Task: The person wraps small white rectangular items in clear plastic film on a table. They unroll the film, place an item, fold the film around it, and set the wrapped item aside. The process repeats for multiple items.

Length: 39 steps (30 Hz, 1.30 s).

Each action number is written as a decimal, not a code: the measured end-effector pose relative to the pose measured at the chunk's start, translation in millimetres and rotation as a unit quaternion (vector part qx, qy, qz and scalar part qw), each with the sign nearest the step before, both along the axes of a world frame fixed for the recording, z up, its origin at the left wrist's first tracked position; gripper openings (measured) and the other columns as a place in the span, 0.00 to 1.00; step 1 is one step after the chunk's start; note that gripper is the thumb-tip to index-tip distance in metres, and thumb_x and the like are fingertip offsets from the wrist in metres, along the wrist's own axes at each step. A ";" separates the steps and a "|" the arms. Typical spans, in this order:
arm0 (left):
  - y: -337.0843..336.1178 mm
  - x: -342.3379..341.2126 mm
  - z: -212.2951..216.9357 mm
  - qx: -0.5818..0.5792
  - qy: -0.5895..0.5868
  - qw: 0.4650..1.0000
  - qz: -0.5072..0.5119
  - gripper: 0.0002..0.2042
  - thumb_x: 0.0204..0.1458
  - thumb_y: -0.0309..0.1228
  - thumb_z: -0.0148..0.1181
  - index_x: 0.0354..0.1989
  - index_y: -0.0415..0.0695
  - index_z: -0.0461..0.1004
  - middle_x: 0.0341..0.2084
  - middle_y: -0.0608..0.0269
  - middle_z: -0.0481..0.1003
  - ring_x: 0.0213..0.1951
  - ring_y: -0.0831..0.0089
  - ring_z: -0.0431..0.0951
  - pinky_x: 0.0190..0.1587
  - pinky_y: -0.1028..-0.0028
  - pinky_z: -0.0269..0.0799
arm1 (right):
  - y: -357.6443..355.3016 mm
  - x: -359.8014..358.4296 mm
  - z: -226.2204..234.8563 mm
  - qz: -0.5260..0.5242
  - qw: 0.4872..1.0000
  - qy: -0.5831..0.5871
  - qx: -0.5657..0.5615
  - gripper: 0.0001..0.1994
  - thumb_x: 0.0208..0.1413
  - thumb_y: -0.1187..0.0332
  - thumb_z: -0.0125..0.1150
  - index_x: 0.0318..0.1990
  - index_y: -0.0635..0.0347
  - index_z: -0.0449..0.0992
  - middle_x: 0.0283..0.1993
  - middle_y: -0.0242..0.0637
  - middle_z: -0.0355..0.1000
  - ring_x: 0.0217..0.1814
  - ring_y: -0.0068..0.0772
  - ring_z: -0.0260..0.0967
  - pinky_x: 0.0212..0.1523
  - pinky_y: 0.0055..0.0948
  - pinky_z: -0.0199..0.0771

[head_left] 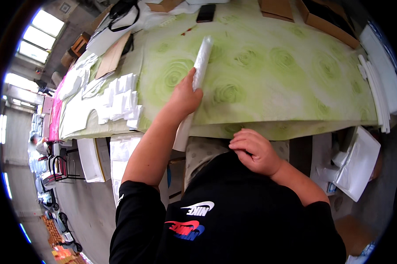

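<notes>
Nearby, stacked white foam sheets (pixel 119 99) lie left of the left hand (pixel 184 97), which grips a long white foam roll (pixel 199 72) over the green-patterned counter (pixel 273 70); the right hand (pixel 254 152) rests curled, empty, against the black shirt (pixel 233 211).

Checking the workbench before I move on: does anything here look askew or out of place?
Mostly tidy. The left hand grips a long white foam sheet bundle that overhangs the table edge. Small white foam pieces lie loosely heaped at the left. No visible damage.
</notes>
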State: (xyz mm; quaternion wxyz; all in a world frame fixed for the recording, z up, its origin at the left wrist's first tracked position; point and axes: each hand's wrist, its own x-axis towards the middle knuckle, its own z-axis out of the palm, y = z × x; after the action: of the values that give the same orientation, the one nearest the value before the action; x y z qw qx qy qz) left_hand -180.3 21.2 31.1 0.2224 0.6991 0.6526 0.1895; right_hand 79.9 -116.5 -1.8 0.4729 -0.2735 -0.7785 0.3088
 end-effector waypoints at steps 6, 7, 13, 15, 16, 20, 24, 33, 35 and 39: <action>-11.3 70.7 -3.6 -0.131 -0.542 0.829 0.046 0.34 0.61 0.28 0.48 0.78 0.48 0.51 0.49 0.52 0.77 0.44 0.64 0.78 0.48 0.63 0.78 | -12.1 0.2 2.1 -0.003 0.938 0.141 -0.316 0.28 0.59 0.72 0.65 0.66 0.58 0.61 0.60 0.45 0.69 0.59 0.38 0.71 0.61 0.37 0.72; -13.4 79.5 -3.9 -0.157 -0.630 0.758 0.065 0.33 0.62 0.27 0.46 0.78 0.49 0.51 0.48 0.54 0.77 0.43 0.66 0.78 0.46 0.62 0.78 | -11.7 -0.5 3.6 0.025 0.894 0.207 -0.396 0.34 0.62 0.70 0.64 0.72 0.58 0.53 0.62 0.46 0.67 0.60 0.35 0.70 0.61 0.36 0.71; -29.7 110.4 -9.8 -0.133 -0.702 0.696 0.074 0.36 0.62 0.27 0.45 0.80 0.52 0.43 0.56 0.50 0.72 0.47 0.64 0.77 0.47 0.61 0.78 | -10.2 -4.1 24.6 0.046 0.849 0.203 -0.486 0.49 0.60 0.71 0.68 0.79 0.57 0.35 0.55 0.47 0.70 0.50 0.34 0.73 0.51 0.35 0.77; -35.5 113.9 -8.6 -0.116 -0.637 0.758 0.077 0.37 0.62 0.26 0.47 0.80 0.52 0.41 0.59 0.49 0.70 0.49 0.64 0.76 0.48 0.62 0.78 | -12.5 -6.1 18.9 -0.026 0.893 0.123 -0.432 0.51 0.58 0.71 0.70 0.79 0.55 0.36 0.54 0.47 0.70 0.50 0.37 0.74 0.52 0.36 0.76; -39.1 115.1 -8.6 -0.108 -0.602 0.787 0.079 0.38 0.63 0.26 0.48 0.80 0.52 0.40 0.60 0.49 0.69 0.49 0.63 0.76 0.48 0.62 0.77 | -13.6 -7.0 14.7 -0.061 0.909 0.082 -0.403 0.52 0.56 0.71 0.71 0.79 0.54 0.36 0.53 0.47 0.70 0.50 0.39 0.74 0.52 0.36 0.76; -57.6 122.8 -10.7 -0.038 -0.457 0.888 0.022 0.41 0.63 0.30 0.55 0.80 0.48 0.37 0.69 0.44 0.58 0.61 0.58 0.70 0.60 0.62 0.71 | -8.6 -6.0 4.9 -0.090 0.921 0.073 -0.373 0.54 0.53 0.71 0.72 0.80 0.50 0.36 0.54 0.49 0.71 0.51 0.44 0.74 0.54 0.39 0.75; -71.2 119.3 -3.7 0.003 -0.519 0.855 -0.006 0.36 0.67 0.31 0.49 0.80 0.48 0.38 0.75 0.49 0.49 0.70 0.58 0.60 0.68 0.59 0.62 | -8.5 -1.3 8.9 -0.090 0.907 0.111 -0.396 0.55 0.52 0.73 0.71 0.80 0.49 0.35 0.54 0.48 0.71 0.52 0.43 0.74 0.55 0.39 0.75; -57.7 120.4 -14.0 -0.082 -0.658 0.747 0.043 0.42 0.62 0.26 0.55 0.79 0.48 0.33 0.60 0.51 0.67 0.47 0.64 0.75 0.49 0.61 0.78 | -11.0 -5.1 14.3 -0.053 0.931 0.106 -0.345 0.54 0.51 0.76 0.70 0.80 0.50 0.38 0.65 0.52 0.67 0.63 0.46 0.70 0.61 0.39 0.71; -65.4 126.0 -8.8 -0.075 -0.640 0.762 0.063 0.46 0.59 0.23 0.59 0.79 0.46 0.32 0.59 0.49 0.67 0.49 0.64 0.75 0.51 0.63 0.77 | -11.6 -4.0 10.6 -0.062 0.945 0.077 -0.313 0.53 0.50 0.75 0.70 0.80 0.52 0.41 0.67 0.56 0.65 0.67 0.52 0.68 0.64 0.40 0.69; -62.2 129.5 -30.1 -0.021 -0.552 0.831 0.066 0.48 0.58 0.19 0.57 0.80 0.53 0.30 0.56 0.52 0.68 0.45 0.65 0.76 0.46 0.66 0.79 | -3.9 0.4 8.3 -0.087 0.980 0.002 -0.181 0.49 0.50 0.73 0.70 0.78 0.55 0.48 0.68 0.60 0.63 0.69 0.60 0.65 0.66 0.42 0.67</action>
State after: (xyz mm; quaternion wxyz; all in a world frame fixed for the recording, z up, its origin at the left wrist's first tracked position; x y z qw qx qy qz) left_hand -50.7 -41.0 1.0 0.5470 0.4284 0.4695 0.5448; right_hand 80.3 -120.3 6.5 0.4421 -0.4209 -0.6817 0.4032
